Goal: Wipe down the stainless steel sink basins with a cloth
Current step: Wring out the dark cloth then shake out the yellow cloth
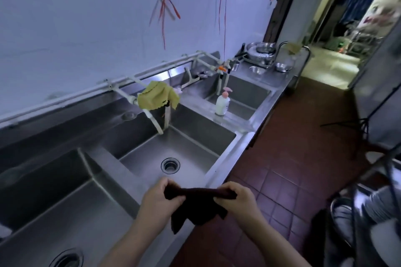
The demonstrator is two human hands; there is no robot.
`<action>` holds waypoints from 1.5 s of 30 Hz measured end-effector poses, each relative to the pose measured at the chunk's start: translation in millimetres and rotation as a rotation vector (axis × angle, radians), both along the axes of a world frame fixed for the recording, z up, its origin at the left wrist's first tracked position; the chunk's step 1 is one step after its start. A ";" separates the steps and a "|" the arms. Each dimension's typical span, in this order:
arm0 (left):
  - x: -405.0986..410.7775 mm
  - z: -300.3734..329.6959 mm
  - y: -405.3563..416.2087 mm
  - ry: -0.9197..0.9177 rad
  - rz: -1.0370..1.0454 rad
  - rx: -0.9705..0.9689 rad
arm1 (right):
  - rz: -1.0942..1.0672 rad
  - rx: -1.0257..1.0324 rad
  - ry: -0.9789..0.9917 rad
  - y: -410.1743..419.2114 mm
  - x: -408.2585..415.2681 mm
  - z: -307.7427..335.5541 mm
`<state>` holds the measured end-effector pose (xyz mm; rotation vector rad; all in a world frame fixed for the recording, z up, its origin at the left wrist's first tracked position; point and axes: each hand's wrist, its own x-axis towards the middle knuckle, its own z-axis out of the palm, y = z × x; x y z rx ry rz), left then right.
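Observation:
A dark brown cloth point(196, 208) is stretched between my two hands over the front rim of the steel sink unit. My left hand point(159, 198) grips its left end and my right hand point(236, 198) grips its right end; the rest hangs down below them. Just beyond my hands lies the middle basin point(184, 136) with a round drain point(170, 165). The near left basin point(54, 206) has its own drain at the bottom edge. A third basin point(245, 93) lies farther along to the right.
A yellow rag point(157, 94) hangs on the white tap pipes over the middle basin. A white pump bottle point(222, 104) stands on the divider before the far basin. Metal bowls point(260, 51) crowd the far counter. Red tiled floor runs on the right, beside a rack with stacked dishes point(368, 204).

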<state>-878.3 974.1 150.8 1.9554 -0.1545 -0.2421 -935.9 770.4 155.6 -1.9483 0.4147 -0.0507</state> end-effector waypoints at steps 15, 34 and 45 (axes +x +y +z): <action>165.6 -17.2 -210.8 0.078 -0.333 -0.031 | -0.390 0.122 -0.008 -189.0 114.9 -11.1; 335.5 -33.2 -577.1 0.044 -0.109 0.069 | -0.288 0.238 -0.018 -562.2 306.4 -10.8; 517.0 -53.0 -681.4 0.018 0.035 0.064 | -0.134 0.140 0.022 -678.5 510.1 -16.7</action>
